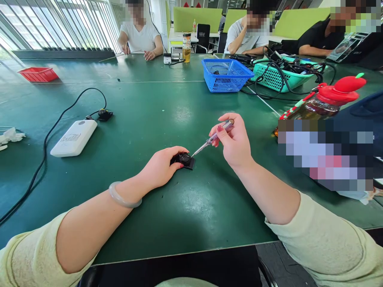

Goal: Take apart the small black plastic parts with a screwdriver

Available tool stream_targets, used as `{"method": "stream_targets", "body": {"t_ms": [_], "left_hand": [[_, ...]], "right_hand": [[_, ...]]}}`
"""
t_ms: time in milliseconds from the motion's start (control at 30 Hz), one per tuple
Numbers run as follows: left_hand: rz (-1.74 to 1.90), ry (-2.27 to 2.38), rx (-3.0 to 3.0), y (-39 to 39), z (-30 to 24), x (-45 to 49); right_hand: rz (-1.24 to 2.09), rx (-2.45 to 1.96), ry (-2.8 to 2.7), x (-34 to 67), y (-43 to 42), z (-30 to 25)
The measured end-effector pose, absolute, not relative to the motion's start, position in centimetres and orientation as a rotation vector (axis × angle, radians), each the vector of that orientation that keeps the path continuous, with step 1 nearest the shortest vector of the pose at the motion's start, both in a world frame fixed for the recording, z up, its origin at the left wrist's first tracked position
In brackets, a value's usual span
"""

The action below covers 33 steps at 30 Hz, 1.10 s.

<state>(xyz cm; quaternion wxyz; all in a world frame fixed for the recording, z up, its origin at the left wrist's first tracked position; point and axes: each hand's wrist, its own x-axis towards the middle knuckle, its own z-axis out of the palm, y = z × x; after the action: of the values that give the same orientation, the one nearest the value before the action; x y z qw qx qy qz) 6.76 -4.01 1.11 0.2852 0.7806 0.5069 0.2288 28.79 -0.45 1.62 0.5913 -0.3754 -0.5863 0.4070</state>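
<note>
A small black device with a round lens-like part on a square base (186,160) rests on the green table (134,119). My left hand (161,165) is closed on it, thumb and fingers gripping its left side and hiding part of it. In my right hand (236,139) is a slim screwdriver with a clear handle (211,139), pinched between thumb and fingers. The screwdriver slants down to the left, and its tip is at the right edge of the black device; whether it touches a screw is too small to tell.
To the left lie a white power bank (74,138), a black cable (44,147) and another small black module (104,114). Farther back stand a red basket (38,74), a blue basket (226,75) and a green basket of cables (275,77). A red-lidded bottle (323,99) is at right.
</note>
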Motion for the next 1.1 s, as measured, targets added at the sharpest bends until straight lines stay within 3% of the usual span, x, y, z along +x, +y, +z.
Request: {"method": "stream_targets", "body": {"t_ms": [500, 767, 933, 1100], "left_hand": [[0.647, 1.329, 2.086, -3.9, 0.7, 6.5], [0.666, 1.344, 2.124, -4.0, 0.8, 6.7], [0.669, 1.340, 2.143, -3.9, 0.7, 6.6], [0.676, 1.329, 2.160, -4.0, 0.7, 6.6]], "right_hand": [[1.152, -0.926, -1.095, 28.4, 0.5, 0.9], [1.076, -0.753, -1.156, 28.3, -0.2, 1.5], [0.863, -0.567, -1.412, 27.6, -1.8, 1.6], [0.417, -0.442, -1.765, 27.2, -3.6, 1.8]]}}
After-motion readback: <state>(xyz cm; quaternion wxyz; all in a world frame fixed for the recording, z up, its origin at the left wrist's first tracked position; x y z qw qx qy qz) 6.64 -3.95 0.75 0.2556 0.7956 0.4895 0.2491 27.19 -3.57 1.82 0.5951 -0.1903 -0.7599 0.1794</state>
